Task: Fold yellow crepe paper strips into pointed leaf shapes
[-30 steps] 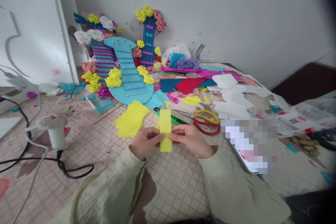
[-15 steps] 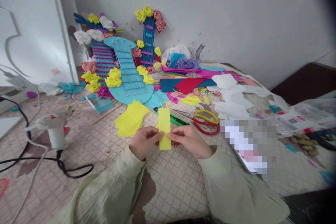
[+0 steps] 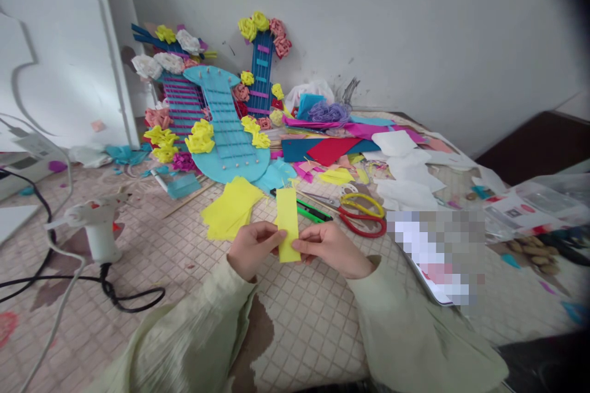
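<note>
A narrow yellow foam strip (image 3: 287, 222) stands upright above the near middle of the tiled table (image 3: 304, 319), pinched at its lower half between the left hand (image 3: 252, 248) and the right hand (image 3: 332, 248). The fingers hide its lower edges. Red-and-yellow-handled scissors (image 3: 362, 212) lie just beyond; a pixelated patch (image 3: 436, 255) masks something to the right.

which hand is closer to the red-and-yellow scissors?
Right. The right hand sits just left of the scissors, toward the person; the left hand is farther left, across the yellow strip both pinch.
</note>
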Tool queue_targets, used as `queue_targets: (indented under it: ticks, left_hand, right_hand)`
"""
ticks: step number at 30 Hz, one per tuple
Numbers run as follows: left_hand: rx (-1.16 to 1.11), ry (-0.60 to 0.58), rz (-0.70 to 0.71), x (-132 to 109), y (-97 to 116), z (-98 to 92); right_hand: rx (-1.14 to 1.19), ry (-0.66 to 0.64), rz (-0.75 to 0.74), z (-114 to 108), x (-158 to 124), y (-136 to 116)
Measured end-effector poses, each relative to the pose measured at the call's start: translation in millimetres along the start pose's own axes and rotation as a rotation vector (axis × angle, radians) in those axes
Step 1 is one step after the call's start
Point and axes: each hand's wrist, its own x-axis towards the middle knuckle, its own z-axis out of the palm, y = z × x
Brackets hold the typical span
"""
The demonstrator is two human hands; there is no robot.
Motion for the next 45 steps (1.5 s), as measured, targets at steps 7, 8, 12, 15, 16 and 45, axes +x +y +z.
queue_targets:
  ticks: [7, 8, 12, 15, 16, 45]
  left_hand:
    - [-0.082, -0.136, 0.000, -2.4, -0.4, 3.6]
    - [-0.099, -0.146, 0.001, -2.7, -0.5, 4.1]
    - [-0.082, -0.099, -0.039, -3.1, -3.3, 4.3]
    - [-0.057, 0.001, -0.027, -0.9, -7.7, 1.6]
    - [-0.070, 0.037, -0.008, 0.4, -8.7, 0.4]
    - [-0.437, 0.303, 0.057, 9.6, 11.7, -13.8]
  right_hand:
    - [0.013, -0.063, 0.009, 2.2, -1.2, -0.5]
    - [0.014, -0.082, 0.010, 3.2, -1.3, -0.2]
    - [-0.008, -0.146, 0.022, 7.3, -1.7, 0.2]
    - [-0.015, -0.151, 0.033, 8.8, -2.3, -0.4]
    - [-0.016, -0.157, 0.039, 8.9, -2.5, -0.7]
    - [-0.021, -0.257, 0.053, 6.7, -7.9, -4.3]
